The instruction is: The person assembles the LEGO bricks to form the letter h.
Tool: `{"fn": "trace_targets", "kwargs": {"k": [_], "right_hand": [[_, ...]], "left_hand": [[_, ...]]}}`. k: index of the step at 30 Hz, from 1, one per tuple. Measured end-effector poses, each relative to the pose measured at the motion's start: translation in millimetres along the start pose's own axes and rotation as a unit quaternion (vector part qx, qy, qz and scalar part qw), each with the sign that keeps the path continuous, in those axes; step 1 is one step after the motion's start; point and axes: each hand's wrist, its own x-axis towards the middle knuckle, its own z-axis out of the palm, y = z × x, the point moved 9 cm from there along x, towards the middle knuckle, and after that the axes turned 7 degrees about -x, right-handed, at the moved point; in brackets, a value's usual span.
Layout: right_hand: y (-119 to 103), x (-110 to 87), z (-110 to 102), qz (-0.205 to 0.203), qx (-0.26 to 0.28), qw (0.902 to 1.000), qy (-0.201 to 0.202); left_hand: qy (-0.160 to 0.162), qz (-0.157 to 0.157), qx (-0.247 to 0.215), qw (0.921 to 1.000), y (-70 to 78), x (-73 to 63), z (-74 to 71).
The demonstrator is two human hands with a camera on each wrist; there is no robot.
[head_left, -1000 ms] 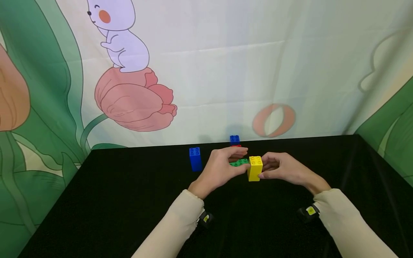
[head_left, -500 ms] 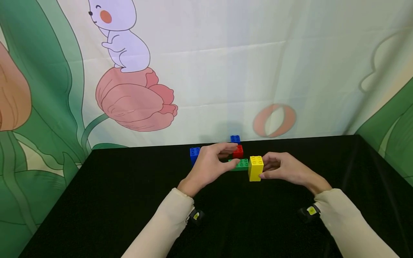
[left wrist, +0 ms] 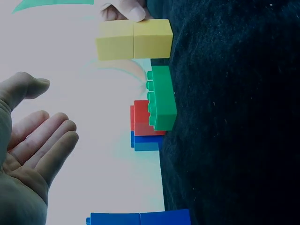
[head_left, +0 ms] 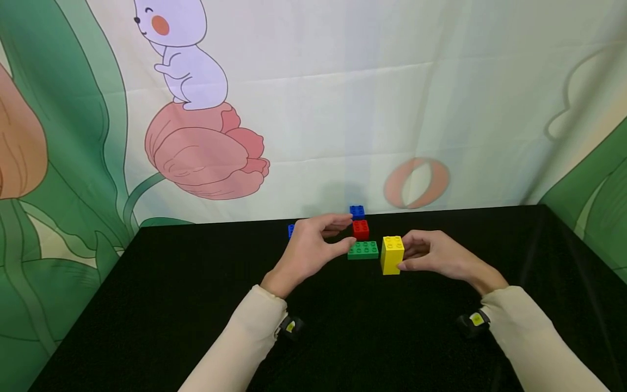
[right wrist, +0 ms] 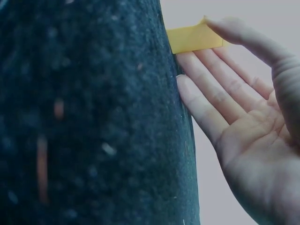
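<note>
My right hand point(head_left: 433, 255) pinches a yellow stack of two toy building bricks point(head_left: 392, 256) between thumb and fingertips. In the right wrist view the thumb lies on one side of the yellow stack point(right wrist: 194, 38) and fingers on the other. The stack stands upright. To its left, my left hand point(head_left: 308, 247) holds nothing, its fingers loosely extended and apart from the thumb point(left wrist: 35, 86). Beyond the left thumb tip lies a green brick point(head_left: 363, 250), a small gap away from the yellow stack. Behind the green one sits a red brick point(head_left: 361, 230).
A blue brick point(head_left: 357, 212) stands behind the red one. Another blue stack point(left wrist: 140, 219) is mostly hidden behind my left hand in the head view. All rest on a black-covered table point(head_left: 372, 337), with a printed curtain point(head_left: 313, 109) at its back edge.
My left hand has drawn away leftward from the yellow stack, uncovering the green and red bricks and covering the left blue stack. The right hand and yellow stack have shifted slightly right.
</note>
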Motion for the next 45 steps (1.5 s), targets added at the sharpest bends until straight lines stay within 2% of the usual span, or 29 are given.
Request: {"fn": "trace_targets", "kwargs": {"k": [7,15,28,37,45], "right_hand": [[1.0,-0.8,-0.4,0.003,-0.001,1.0000,0.000],[0.3,-0.8,0.5,-0.004,0.000,1.0000,-0.002],[-2.9,-2.2,1.4,-0.016,0.012,0.9998,-0.008],[1.3,-0.7,1.7,-0.008,0.007,0.9999,-0.009],[1.8,-0.7,1.2,-0.010,0.005,0.9999,-0.007]], "left_hand": [[0.010,0.003,0.010,0.9999,1.5,-1.1,-5.4],[0.033,0.021,0.013,0.9991,7.5,-3.1,-18.1],[0.086,0.036,0.007,0.9956,8.0,-11.4,-56.3],[0.114,0.016,0.009,0.9933,-3.6,-18.9,-80.1],[0.109,-0.023,-0.016,0.9937,-24.3,-22.0,-96.9]]}}
